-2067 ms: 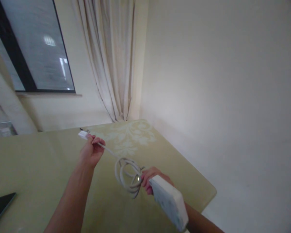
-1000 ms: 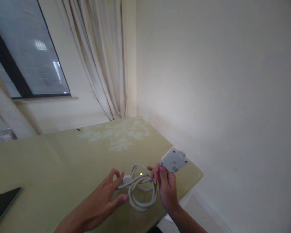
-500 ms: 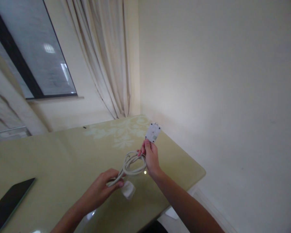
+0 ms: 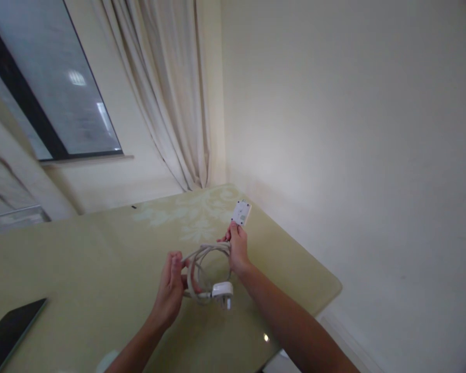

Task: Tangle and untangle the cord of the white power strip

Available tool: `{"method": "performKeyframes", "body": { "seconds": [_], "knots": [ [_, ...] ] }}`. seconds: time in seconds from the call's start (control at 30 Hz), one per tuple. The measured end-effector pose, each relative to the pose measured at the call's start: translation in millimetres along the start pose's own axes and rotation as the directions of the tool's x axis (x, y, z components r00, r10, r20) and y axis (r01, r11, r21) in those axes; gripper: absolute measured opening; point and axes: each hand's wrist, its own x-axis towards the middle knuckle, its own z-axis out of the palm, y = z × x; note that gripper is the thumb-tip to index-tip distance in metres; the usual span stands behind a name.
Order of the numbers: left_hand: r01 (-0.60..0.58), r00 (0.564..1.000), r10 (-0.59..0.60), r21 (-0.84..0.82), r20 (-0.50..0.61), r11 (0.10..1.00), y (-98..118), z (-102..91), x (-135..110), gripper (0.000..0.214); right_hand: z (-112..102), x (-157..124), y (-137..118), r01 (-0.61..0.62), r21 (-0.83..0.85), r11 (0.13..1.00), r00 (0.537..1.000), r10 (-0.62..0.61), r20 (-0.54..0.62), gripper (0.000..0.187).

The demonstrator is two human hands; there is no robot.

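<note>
I hold a white extension socket block (image 4: 241, 213) upright in my right hand (image 4: 237, 249), gripping its lower end above the glossy green table (image 4: 81, 269). Its white cable (image 4: 202, 259) loops in a coil between my hands. My left hand (image 4: 171, 287) is closed on the coil's left side. The white plug (image 4: 222, 291) hangs at the cable's end, just right of my left hand and below the coil.
A dark tablet or phone (image 4: 11, 331) lies at the table's left near edge. Cream curtains (image 4: 171, 93) hang in the corner beside a dark window (image 4: 50, 88). A bare wall (image 4: 353, 155) runs along the table's right side.
My hands came together from a stretched cable to a gathered coil. In the last half second my left hand rose to the coil's side, and the plug swung right under the loop.
</note>
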Motion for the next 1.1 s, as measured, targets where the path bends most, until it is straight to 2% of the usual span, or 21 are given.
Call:
{"method": "performKeyframes", "body": {
  "seconds": [0.1,0.23,0.37,0.47,0.53,0.6,0.63,0.7,0.8,0.87,0.93,1.0,1.07,1.1],
  "knots": [
    [0.016,1.0,-0.016,-0.028,-0.002,0.999,0.6,19.6,9.4,0.047,-11.7,8.8,7.3,0.002,-0.011,1.0,0.993,-0.003,-0.119,0.044],
    [0.082,0.991,-0.064,-0.145,0.119,0.986,6.7,38.1,19.0,0.048,-22.0,20.7,14.1,-0.046,0.012,0.999,0.964,0.048,-0.262,0.037],
    [0.203,0.948,-0.177,-0.072,0.264,0.977,16.6,38.1,22.6,0.05,-25.6,26.8,18.9,-0.063,-0.008,0.998,0.939,0.056,-0.338,0.033],
    [0.203,0.918,-0.191,-0.001,0.347,0.979,23.0,30.7,25.5,0.045,-27.1,28.5,21.6,-0.045,-0.041,0.998,0.94,0.029,-0.34,0.034],
    [0.131,0.916,-0.161,0.104,0.368,0.986,26.3,25.2,29.0,0.04,-28.2,29.2,22.8,-0.044,-0.063,0.997,0.943,0.021,-0.333,0.038],
    [-0.021,0.922,-0.083,0.262,0.379,0.965,29.4,19.6,33.0,0.033,-29.4,29.7,23.5,-0.05,-0.071,0.996,0.946,0.024,-0.324,0.04],
    [-0.123,0.92,-0.025,0.349,0.391,0.929,30.8,16.6,34.7,0.032,-30.0,29.9,23.6,-0.049,-0.072,0.996,0.947,0.024,-0.321,0.041],
    [-0.324,0.9,0.094,0.51,0.425,0.797,32.7,10.7,36.3,0.033,-31.0,30.1,23.5,-0.047,-0.069,0.997,0.948,0.022,-0.319,0.041],
    [-0.551,0.824,0.228,0.638,0.519,0.538,29.7,2.7,34.5,0.035,-31.8,30.1,23.0,-0.046,-0.067,0.997,0.95,0.023,-0.311,0.041],
    [-0.667,0.743,0.264,0.646,0.615,0.371,22.8,-1.4,32.8,0.03,-31.9,30.2,22.6,-0.043,-0.064,0.997,0.952,0.022,-0.306,0.04],
    [-0.743,0.67,0.266,0.622,0.693,0.248,15.7,-4.5,32.3,0.023,-31.8,30.2,21.8,-0.042,-0.066,0.997,0.95,0.02,-0.311,0.039],
    [-0.784,0.62,0.227,0.581,0.751,0.22,14.2,-7.8,32.1,0.013,-31.8,30.2,20.8,-0.046,-0.075,0.996,0.948,0.02,-0.318,0.038],
    [-0.797,0.588,0.163,0.532,0.792,0.287,21.7,-12.3,30.0,0.008,-31.7,29.9,19.6,-0.049,-0.079,0.996,0.948,0.021,-0.318,0.038],
    [-0.79,0.577,0.129,0.512,0.807,0.337,28.5,-15.0,27.8,0.015,-31.7,29.8,19.1,-0.046,-0.079,0.996,0.949,0.019,-0.316,0.038]
  ]
}}
